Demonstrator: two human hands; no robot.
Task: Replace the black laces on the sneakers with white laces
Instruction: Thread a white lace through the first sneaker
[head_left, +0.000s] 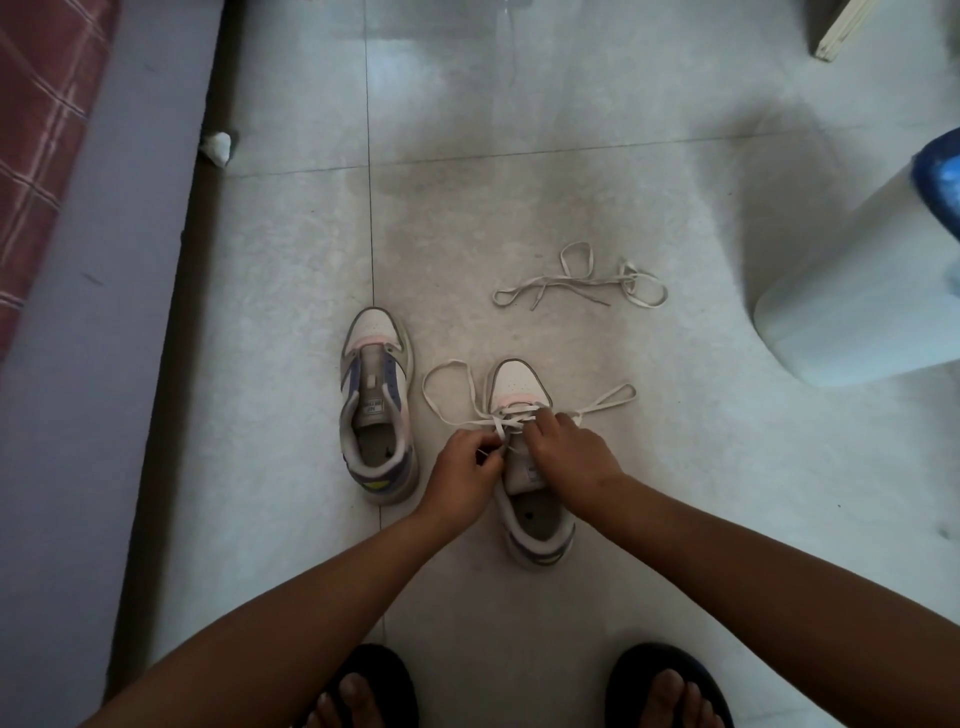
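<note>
Two white sneakers stand on the tiled floor. The left sneaker has no lace in it. The right sneaker carries a white lace through its lower eyelets, with long loops trailing out to both sides. My left hand pinches a strand of this lace beside the tongue. My right hand lies over the eyelets with its fingers curled on the lace and the shoe's upper. A second white lace lies loose on the floor beyond the shoes. No black lace is in view.
A bed edge with a red checked cover runs along the left. A white and blue appliance stands at the right. A crumpled white scrap lies by the bed. My feet in black sandals are at the bottom.
</note>
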